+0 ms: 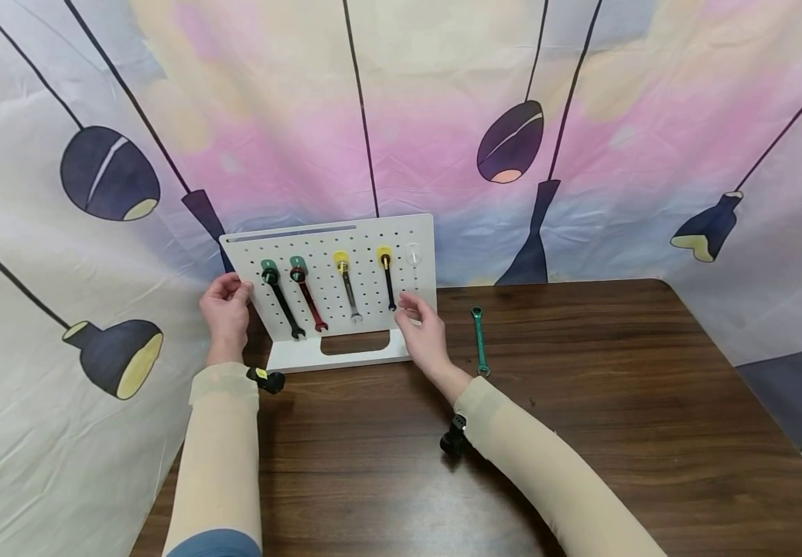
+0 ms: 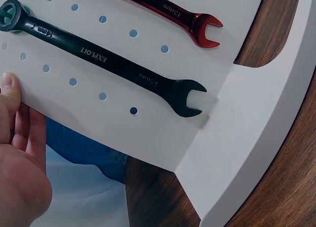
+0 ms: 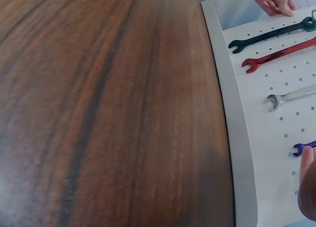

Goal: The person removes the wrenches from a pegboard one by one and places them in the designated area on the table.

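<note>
A white pegboard stands on the table, its left edge pinched between the thumb and fingers of my left hand. Black, red and silver combination wrenches hang on it from hooks. Farther right hangs a small, dark purple-blue wrench. My right hand is in front of the board's right part, fingers loosely bent, fingertips right by that wrench's lower end. In the right wrist view only part of this hand shows. A green wrench lies on the table, right of the right hand.
A clear hook is at the board's upper right. The board's white base has a cut-out handle slot and rests on the brown wooden table. Behind the table hangs a cloth printed with lamps.
</note>
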Motion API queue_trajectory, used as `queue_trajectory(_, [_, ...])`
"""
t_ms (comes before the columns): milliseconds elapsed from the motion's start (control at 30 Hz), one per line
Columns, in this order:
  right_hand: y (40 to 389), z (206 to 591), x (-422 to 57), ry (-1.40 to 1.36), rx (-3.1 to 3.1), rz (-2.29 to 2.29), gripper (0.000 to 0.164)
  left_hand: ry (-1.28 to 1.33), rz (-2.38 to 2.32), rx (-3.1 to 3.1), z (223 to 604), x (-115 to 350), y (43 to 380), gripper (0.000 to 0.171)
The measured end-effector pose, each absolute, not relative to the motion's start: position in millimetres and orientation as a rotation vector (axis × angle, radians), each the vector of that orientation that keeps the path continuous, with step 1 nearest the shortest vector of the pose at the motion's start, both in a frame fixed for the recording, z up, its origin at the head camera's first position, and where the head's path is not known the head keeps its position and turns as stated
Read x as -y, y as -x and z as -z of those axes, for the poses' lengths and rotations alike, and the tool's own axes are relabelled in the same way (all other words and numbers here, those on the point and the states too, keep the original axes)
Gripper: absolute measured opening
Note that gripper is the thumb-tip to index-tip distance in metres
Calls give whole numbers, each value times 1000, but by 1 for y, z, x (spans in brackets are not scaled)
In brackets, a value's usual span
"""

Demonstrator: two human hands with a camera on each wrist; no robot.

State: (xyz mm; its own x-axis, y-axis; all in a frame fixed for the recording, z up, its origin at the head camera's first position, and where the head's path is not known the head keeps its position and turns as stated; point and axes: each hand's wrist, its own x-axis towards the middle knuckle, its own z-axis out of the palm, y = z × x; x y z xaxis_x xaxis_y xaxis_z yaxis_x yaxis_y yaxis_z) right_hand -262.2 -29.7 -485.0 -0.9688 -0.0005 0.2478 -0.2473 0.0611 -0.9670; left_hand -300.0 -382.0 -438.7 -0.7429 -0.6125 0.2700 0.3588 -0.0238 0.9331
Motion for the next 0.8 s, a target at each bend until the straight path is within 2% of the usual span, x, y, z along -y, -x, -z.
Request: queue_trajectory(800, [276,471,46,-255,2110,-2090,48,-277,1880,1583,439,384,300,21])
